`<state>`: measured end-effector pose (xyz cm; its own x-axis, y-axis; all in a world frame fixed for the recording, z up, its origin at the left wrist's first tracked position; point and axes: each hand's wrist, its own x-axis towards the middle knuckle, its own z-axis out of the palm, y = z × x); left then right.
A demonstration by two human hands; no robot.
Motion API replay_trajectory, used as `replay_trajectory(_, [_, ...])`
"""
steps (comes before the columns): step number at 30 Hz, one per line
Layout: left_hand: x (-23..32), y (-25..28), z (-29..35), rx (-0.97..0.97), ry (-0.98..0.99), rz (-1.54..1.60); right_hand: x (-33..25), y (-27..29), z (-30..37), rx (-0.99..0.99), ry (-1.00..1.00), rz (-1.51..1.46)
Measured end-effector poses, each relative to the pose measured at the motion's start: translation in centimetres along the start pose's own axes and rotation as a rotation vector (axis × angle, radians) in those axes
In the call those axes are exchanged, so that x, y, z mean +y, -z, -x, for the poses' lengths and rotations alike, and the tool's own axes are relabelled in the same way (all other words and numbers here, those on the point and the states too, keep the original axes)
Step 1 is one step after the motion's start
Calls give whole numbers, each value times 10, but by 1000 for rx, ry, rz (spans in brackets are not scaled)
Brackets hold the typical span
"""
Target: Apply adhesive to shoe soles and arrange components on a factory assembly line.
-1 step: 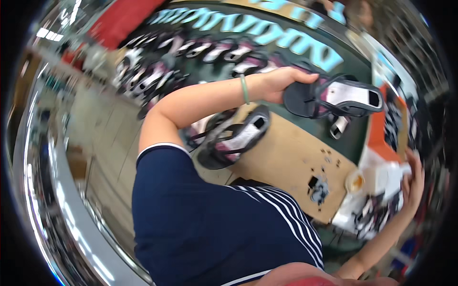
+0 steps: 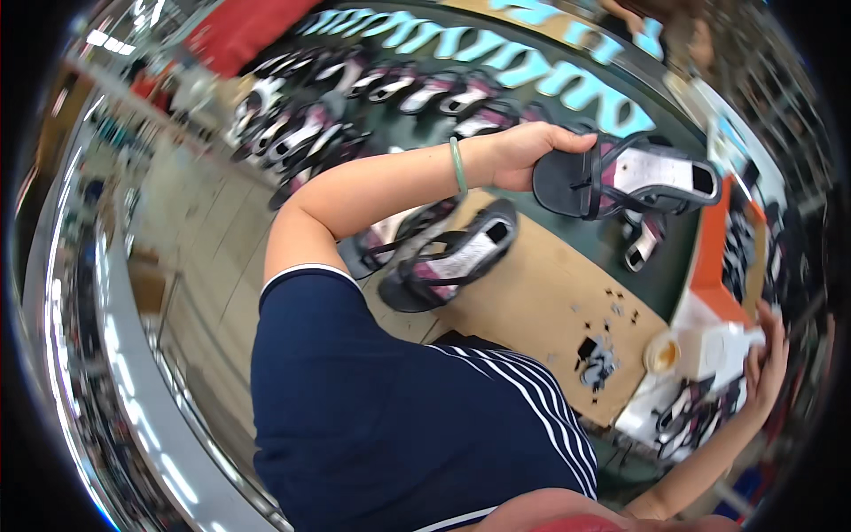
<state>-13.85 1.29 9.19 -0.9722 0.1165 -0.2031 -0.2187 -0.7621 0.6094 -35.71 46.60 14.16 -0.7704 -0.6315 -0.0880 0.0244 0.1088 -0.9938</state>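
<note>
In my left hand [image 2: 525,156], closed round its toe end, is a black thong sandal [image 2: 651,170] with a pale insole and a dark patch at the heel. It is held out over the dark green work surface. My right hand [image 2: 768,365] is at the far right, fingers apart, beside a white box-like container [image 2: 712,348]; whether it touches that is unclear. Two similar sandals are under my left arm: one [image 2: 461,259] lies at the left end of the brown board [image 2: 523,293], the other [image 2: 390,235] just behind it.
Rows of sandals [image 2: 390,84] and light-blue sole-shaped pieces [image 2: 496,53] line the far surface. Small dark and grey pieces [image 2: 598,363] lie on the board near a round tub of amber stuff [image 2: 661,354]. An orange box [image 2: 709,266] stands right. Someone else's hand [image 2: 629,18] shows at top.
The whole view has shifted slightly and looks sharper. My left hand keeps its hold on the sandal, and my right hand stays by the white container.
</note>
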Motion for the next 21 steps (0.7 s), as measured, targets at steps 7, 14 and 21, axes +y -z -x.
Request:
replay_trajectory(7, [19, 31, 177, 334, -681, -47, 11, -63, -9, -163, 22, -20])
replay_trajectory(14, [37, 90, 343, 713, -1182, -110, 26, -95, -21, -205, 2, -74])
replay_trajectory(21, [79, 196, 501, 1028, -1437, -95, 62, -115, -3, -245, -170, 196])
